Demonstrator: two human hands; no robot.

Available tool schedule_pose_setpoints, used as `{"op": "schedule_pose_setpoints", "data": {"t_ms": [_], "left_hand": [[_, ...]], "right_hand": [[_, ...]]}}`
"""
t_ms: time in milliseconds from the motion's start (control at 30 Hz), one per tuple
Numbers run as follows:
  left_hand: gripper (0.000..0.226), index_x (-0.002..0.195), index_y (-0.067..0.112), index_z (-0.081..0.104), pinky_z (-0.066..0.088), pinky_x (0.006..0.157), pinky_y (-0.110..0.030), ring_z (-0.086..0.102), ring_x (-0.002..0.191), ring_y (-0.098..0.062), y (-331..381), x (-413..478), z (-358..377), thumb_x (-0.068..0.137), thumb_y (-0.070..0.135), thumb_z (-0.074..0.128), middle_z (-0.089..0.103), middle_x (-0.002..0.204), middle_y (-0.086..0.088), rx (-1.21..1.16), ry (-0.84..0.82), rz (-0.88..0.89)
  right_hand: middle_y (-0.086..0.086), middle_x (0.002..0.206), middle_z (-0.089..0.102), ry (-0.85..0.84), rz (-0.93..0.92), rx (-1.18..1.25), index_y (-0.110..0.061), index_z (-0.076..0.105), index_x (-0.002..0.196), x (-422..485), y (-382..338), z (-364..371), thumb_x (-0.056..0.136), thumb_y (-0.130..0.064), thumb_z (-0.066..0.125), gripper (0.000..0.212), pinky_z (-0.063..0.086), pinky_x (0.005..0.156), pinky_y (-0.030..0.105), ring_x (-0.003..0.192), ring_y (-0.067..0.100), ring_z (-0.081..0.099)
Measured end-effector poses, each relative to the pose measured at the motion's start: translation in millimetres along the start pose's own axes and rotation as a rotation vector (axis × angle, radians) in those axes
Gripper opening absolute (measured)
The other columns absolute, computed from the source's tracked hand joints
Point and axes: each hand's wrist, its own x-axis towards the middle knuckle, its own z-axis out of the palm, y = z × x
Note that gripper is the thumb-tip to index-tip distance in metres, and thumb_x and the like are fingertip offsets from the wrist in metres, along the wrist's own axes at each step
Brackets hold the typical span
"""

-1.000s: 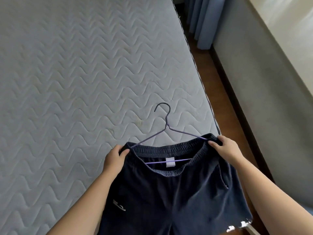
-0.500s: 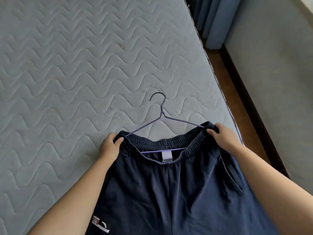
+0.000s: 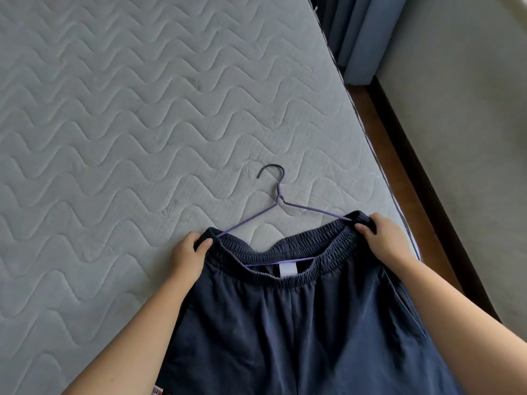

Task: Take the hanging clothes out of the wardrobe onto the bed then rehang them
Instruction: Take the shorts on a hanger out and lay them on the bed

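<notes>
Both hands, left hand (image 3: 186, 256) and right hand (image 3: 382, 238), pinch soft, limp navy shorts' (image 3: 299, 323) elastic waistband over a thin purple wire hanger (image 3: 278, 195), likely light

Dark navy shorts (image 3: 299, 323) are laid at 6 o'clock on the quilted grey bed (image 3: 128, 124), with the elastic waistband stretched wide toward 12 o'clock. A thin purple wire hanger (image 3: 281, 195) is set inside the waistband, and its dark hook is rested on the bed at 12 o'clock of the shorts.

Shorts (image 3: 299, 323) and hanger (image 3: 278, 195) on mattress (image 3: 114, 138)
</notes>
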Motion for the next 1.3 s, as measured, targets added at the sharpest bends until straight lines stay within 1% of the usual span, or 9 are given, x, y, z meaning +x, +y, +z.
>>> {"op": "schedule_pose_setpoints", "data": {"t_ms": [100, 200, 367, 500, 633, 800, 1067, 1200, 1300], "left_hand": [[0.03, 0.117, 0.002, 0.051, 0.039, 0.087, -0.032, 0.053, 0.111, -0.032, -1.7, -6.9, -5.8, 0.092, 0.019, 0.05, 0.058, 0.122, -0.017, 0.087, -0.038, 0.021], [0.039, 0.123, 0.005, 0.047, 0.038, 0.098, -0.04, 0.046, 0.119, -0.033, -5.4, -23.8, -17.6, 0.089, 0.023, 0.053, 0.052, 0.128, -0.018, 0.203, 0.004, 0.028], [0.034, 0.119, 0.002, 0.052, 0.041, 0.095, -0.041, 0.051, 0.112, -0.032, -21.2, -107.0, -50.7, 0.089, 0.017, 0.053, 0.054, 0.121, -0.019, 0.146, 0.101, -0.016], [0.016, 0.106, 0.012, 0.056, 0.045, 0.064, -0.015, 0.056, 0.076, -0.013, -39.7, -205.4, -69.1, 0.092, 0.013, 0.048, 0.059, 0.099, -0.005, -0.022, 0.018, -0.112], [0.018, 0.079, 0.028, 0.051, 0.048, 0.08, -0.035, 0.062, 0.091, -0.03, -73.5, -293.2, -67.8, 0.09, 0.013, 0.05, 0.065, 0.092, -0.008, -0.077, -0.057, -0.283], [0.025, 0.07, 0.03, 0.047, 0.043, 0.072, -0.029, 0.062, 0.09, -0.027, -97.4, -390.0, -56.1, 0.09, 0.015, 0.045, 0.063, 0.096, -0.008, -0.062, -0.213, -0.431], [0.023, 0.071, 0.028, 0.045, 0.038, 0.073, -0.024, 0.052, 0.087, -0.018, -103.3, -473.9, -60.3, 0.092, 0.018, 0.042, 0.056, 0.092, 0.0, 0.106, -0.333, -0.273], [0.013, 0.08, 0.024, 0.047, 0.039, 0.075, -0.027, 0.052, 0.088, -0.02, -126.1, -497.8, -72.6, 0.092, 0.022, 0.041, 0.056, 0.093, -0.001, 0.15, -0.334, -0.252], [0.014, 0.082, 0.02, 0.05, 0.04, 0.068, -0.028, 0.053, 0.081, -0.021, -152.9, -521.9, -84.5, 0.092, 0.021, 0.04, 0.057, 0.088, -0.004, 0.089, -0.311, -0.238]], "right_hand": [[0.022, 0.118, 0.053, 0.075, 0.073, -0.03, -0.003, 0.051, 0.117, -13.4, -5.7, -4.8, 0.086, -0.03, 0.06, 0.042, 0.04, 0.089, 0.044, 0.115, 0.038, 0.046], [0.023, 0.129, 0.045, 0.108, 0.077, -0.08, -0.004, 0.045, 0.128, -37.1, -5.7, -12.8, 0.087, -0.023, 0.058, 0.047, 0.036, 0.097, 0.046, 0.121, 0.039, 0.038], [0.024, 0.126, 0.048, 0.018, 0.103, -0.073, -0.002, 0.047, 0.127, -111.1, 24.2, -20.7, 0.085, -0.011, 0.055, 0.044, 0.036, 0.099, 0.047, 0.12, 0.04, 0.042], [0.023, 0.127, 0.052, -0.093, 0.18, -0.044, -0.002, 0.048, 0.127, -191.9, 63.0, -18.2, 0.084, -0.008, 0.054, 0.044, 0.037, 0.1, 0.045, 0.121, 0.037, 0.046], [0.019, 0.127, 0.056, -0.224, 0.328, 0.071, -0.003, 0.048, 0.127, -274.2, 95.5, -17.2, 0.085, -0.011, 0.055, 0.043, 0.041, 0.094, 0.041, 0.115, 0.035, 0.054], [0.021, 0.122, 0.059, -0.271, 0.527, 0.216, 0.0, 0.049, 0.126, -353.6, 120.8, -18.7, 0.086, -0.011, 0.054, 0.042, 0.043, 0.092, 0.04, 0.106, 0.036, 0.057], [0.009, 0.091, 0.059, -0.355, 0.413, 0.228, 0.0, 0.057, 0.113, -433.6, 134.6, -49.1, 0.087, -0.01, 0.051, 0.028, 0.038, 0.059, 0.025, 0.088, 0.025, 0.052], [0.016, 0.104, 0.062, -0.364, 0.379, 0.161, 0.0, 0.056, 0.115, -463.2, 152.3, -63.8, 0.088, -0.014, 0.054, 0.03, 0.047, 0.074, 0.033, 0.089, 0.028, 0.059], [0.017, 0.1, 0.061, -0.316, 0.367, 0.235, 0.004, 0.055, 0.115, -486.9, 161.4, -69.0, 0.091, -0.009, 0.051, 0.027, 0.052, 0.079, 0.039, 0.093, 0.03, 0.06]]}}
